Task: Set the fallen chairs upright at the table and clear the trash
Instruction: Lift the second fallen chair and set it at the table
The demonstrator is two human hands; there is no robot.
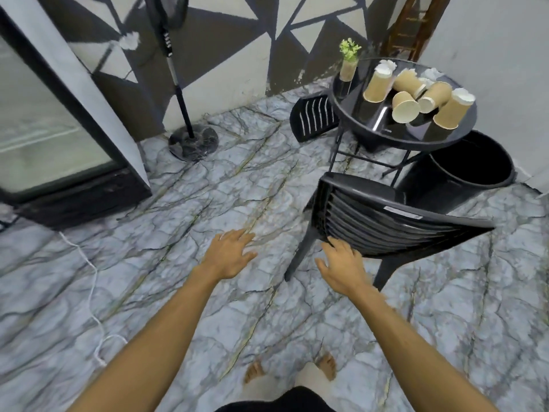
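One chair looks to be stood up by the table already, both hands spread and empty beside its back, while another chair is left tipped behind and the paper cups aren't binned yet.

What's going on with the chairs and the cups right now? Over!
Both hands open: left hand in the air, right hand at near chair, standing. Far chair down behind table. Paper cups uncleared; bin beside table.
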